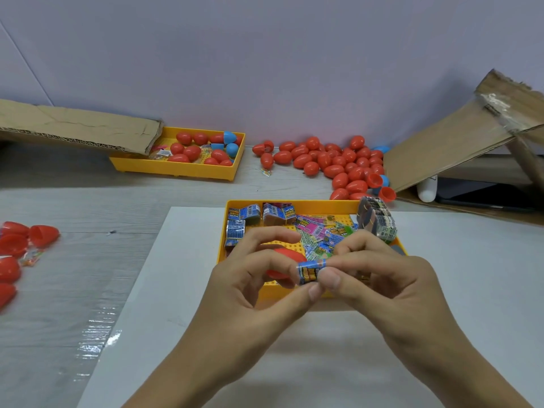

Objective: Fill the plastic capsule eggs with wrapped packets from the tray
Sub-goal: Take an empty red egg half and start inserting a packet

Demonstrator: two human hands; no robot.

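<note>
— What sort of place is shown?
— A makeshift packing bench: torn cardboard (79,125) is propped at the tabletop's far corners, and red capsule eggs (332,163) are heaped loose along its far edge beside a yellow tray (188,169).

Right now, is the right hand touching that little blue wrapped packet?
Touching. The head view shows the right hand pinching the blue wrapped packet between thumb and forefinger, with no gap visible.
</note>
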